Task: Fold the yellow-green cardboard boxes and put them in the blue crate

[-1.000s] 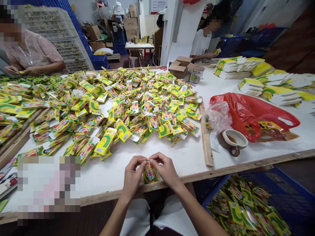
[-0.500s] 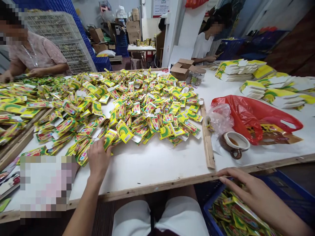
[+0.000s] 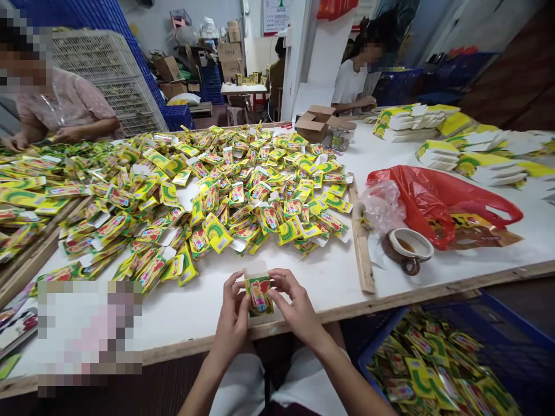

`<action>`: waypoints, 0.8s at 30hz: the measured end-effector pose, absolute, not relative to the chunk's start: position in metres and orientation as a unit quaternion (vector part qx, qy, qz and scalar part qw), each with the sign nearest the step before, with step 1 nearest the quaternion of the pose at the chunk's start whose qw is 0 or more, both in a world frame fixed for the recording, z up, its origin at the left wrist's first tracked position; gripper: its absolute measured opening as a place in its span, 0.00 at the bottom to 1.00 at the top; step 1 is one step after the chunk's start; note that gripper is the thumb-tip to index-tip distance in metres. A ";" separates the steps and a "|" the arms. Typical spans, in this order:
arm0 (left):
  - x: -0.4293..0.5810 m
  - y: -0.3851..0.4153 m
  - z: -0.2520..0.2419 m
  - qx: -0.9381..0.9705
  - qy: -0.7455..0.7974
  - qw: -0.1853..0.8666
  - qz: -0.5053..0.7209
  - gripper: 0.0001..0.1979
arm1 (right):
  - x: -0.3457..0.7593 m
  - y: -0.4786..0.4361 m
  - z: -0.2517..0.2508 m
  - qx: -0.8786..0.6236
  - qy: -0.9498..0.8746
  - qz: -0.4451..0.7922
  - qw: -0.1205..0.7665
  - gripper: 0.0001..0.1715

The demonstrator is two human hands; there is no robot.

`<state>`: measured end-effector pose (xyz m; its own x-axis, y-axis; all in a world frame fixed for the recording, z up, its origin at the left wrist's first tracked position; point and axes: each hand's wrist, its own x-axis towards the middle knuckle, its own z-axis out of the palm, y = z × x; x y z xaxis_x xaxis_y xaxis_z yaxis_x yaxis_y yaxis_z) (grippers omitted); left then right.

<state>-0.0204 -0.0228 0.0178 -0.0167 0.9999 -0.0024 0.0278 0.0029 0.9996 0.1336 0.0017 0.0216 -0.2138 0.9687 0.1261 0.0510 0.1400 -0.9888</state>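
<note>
A small yellow-green printed box (image 3: 260,294) is held upright between both hands just above the front edge of the table (image 3: 303,266). My left hand (image 3: 233,309) grips its left side with thumb and fingers. On the other side, my right hand (image 3: 295,300) pinches it, the thumb lying against the printed face. A pale flap stands up at the box's top. Beyond the hands lies a broad heap of similar boxes (image 3: 221,231), many with white flaps sticking out.
A blue crate (image 3: 373,346) of similar boxes stands below the table at right. A wooden strip (image 3: 363,254), a brown cup (image 3: 407,248) and a red plastic bag (image 3: 442,196) lie to the right. Flat cartons (image 3: 416,124) are stacked behind. A person (image 3: 69,104) sits at far left.
My left hand has come from the heap to the middle with a box. My right hand has moved left from above the blue crate and now holds the same box.
</note>
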 end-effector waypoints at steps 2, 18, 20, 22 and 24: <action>-0.019 -0.026 0.014 0.505 0.509 0.509 0.476 0.20 | 0.136 0.003 0.014 -0.439 -0.596 0.496 0.454 0.15; -0.027 0.008 0.004 0.467 0.502 0.514 0.516 0.12 | 0.127 0.036 -0.006 -0.441 -0.618 0.485 0.433 0.06; -0.028 0.008 0.005 0.488 0.514 0.507 0.491 0.09 | 0.126 0.033 -0.007 -0.433 -0.621 0.488 0.434 0.08; -0.029 0.007 0.008 0.510 0.537 0.480 0.470 0.07 | 0.126 0.030 -0.004 -0.433 -0.636 0.481 0.421 0.06; -0.028 0.006 0.011 0.516 0.554 0.458 0.466 0.07 | 0.126 0.029 0.001 -0.437 -0.641 0.470 0.421 0.07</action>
<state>-0.0280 0.0062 0.0110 -0.0480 0.9985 -0.0271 0.1435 0.0337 0.9891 0.1263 0.0287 0.0008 -0.2640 0.9558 0.1294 0.1648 0.1768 -0.9703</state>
